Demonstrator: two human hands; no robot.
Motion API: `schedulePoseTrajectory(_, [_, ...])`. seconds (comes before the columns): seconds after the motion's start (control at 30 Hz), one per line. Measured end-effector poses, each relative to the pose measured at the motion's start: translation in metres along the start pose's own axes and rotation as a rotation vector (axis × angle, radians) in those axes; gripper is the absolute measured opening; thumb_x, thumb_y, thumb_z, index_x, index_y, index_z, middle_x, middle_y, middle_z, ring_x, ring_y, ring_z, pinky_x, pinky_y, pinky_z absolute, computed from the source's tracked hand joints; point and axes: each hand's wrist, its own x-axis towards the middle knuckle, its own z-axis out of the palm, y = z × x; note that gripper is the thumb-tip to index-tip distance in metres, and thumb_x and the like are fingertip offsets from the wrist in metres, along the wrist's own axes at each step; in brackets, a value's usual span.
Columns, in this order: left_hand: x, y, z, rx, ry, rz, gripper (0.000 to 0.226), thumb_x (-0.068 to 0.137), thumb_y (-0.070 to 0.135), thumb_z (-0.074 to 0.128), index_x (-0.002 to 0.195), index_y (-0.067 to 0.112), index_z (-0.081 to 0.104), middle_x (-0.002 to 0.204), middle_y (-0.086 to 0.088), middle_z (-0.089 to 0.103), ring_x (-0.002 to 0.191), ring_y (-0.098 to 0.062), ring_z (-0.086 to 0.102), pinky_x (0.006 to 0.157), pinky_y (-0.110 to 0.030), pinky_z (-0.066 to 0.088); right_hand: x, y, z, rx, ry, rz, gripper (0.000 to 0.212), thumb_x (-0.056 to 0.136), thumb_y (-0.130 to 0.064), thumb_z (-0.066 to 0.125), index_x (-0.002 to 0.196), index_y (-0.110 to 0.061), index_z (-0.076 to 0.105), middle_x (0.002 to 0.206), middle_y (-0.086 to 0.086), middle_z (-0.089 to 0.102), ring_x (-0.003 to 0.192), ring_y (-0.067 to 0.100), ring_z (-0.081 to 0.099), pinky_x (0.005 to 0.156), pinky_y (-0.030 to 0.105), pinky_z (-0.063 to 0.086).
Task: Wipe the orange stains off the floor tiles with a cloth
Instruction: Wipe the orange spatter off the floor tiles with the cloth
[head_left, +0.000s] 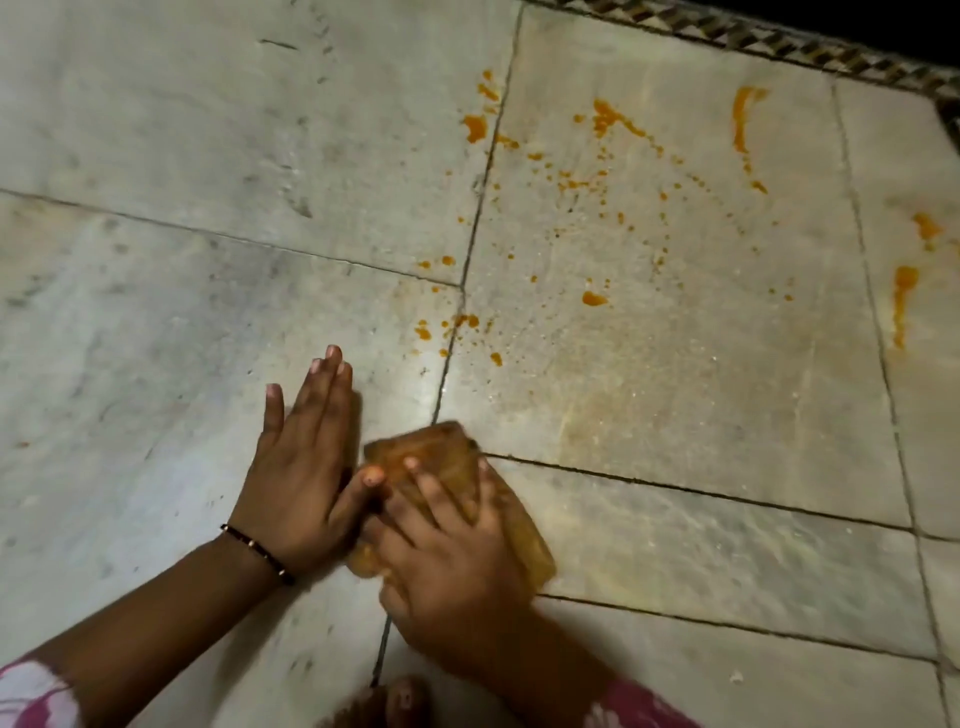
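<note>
My right hand (447, 561) presses a folded cloth (441, 457), stained orange-brown, flat on the pale floor tiles (156, 338). My left hand (301, 467) lies flat on the tile just left of the cloth, fingers straight and together, thumb touching the cloth's edge. Orange stains (597, 171) are spattered over the tile ahead, with blobs near the grout line (475, 127) and small drops close to the cloth (423, 330). Longer orange streaks sit at the far right (904, 306) and upper right (743, 119). A faint yellowish smear (623, 426) lies right of the cloth.
A dark patterned border strip (779, 44) runs along the top right, with darkness beyond it. Toes of a foot (400, 701) show at the bottom edge, below my right hand. Pink patterned sleeves (31, 696) cover both forearms' lower ends.
</note>
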Motion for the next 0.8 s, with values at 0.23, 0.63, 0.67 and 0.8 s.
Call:
schedulePoseTrajectory(0.23, [-0.013,0.002,0.005,-0.072,0.003,-0.113,0.083,0.094,0.064,0.011,0.15,0.003,0.006,0.158,-0.017,0.005,0.146,-0.024,0.002,0.117,-0.04,-0.005,0.071,0.098,-0.034,-0.057,-0.123,0.237,0.069,0.082,-0.048,0.027,0.149,-0.041,0.015,0.159,-0.013,0.009,0.146,0.016,0.007,0.111,0.053,0.0])
schedulePoseTrajectory(0.63, [-0.017,0.004,0.016,0.184,-0.205,-0.048,0.107,0.08,0.083,0.025,0.15,0.003,0.018,0.159,-0.013,0.01,0.147,-0.025,0.009,0.116,-0.051,0.008,0.006,0.05,-0.013,-0.083,-0.069,0.132,0.066,0.078,-0.045,0.043,0.143,-0.035,0.035,0.15,-0.007,0.038,0.138,0.02,0.027,0.105,0.06,0.01])
schedulePoseTrajectory(0.67, [-0.017,0.003,0.016,0.185,-0.204,-0.05,0.107,0.079,0.083,0.025,0.15,0.003,0.018,0.159,-0.013,0.011,0.147,-0.025,0.009,0.116,-0.051,0.009,0.026,0.051,-0.014,-0.074,-0.079,0.066,0.064,0.08,-0.044,0.04,0.144,-0.035,0.033,0.151,-0.009,0.035,0.14,0.019,0.025,0.106,0.06,0.007])
schedulePoseTrajectory(0.8, [-0.017,0.003,0.015,0.183,-0.207,-0.048,0.108,0.078,0.084,0.026,0.15,0.004,0.016,0.159,-0.012,0.01,0.147,-0.026,0.009,0.115,-0.052,0.01,0.102,0.095,-0.042,-0.033,-0.158,0.032,0.065,0.083,-0.042,0.024,0.148,-0.04,0.02,0.158,-0.015,0.012,0.145,0.014,0.008,0.11,0.055,-0.004])
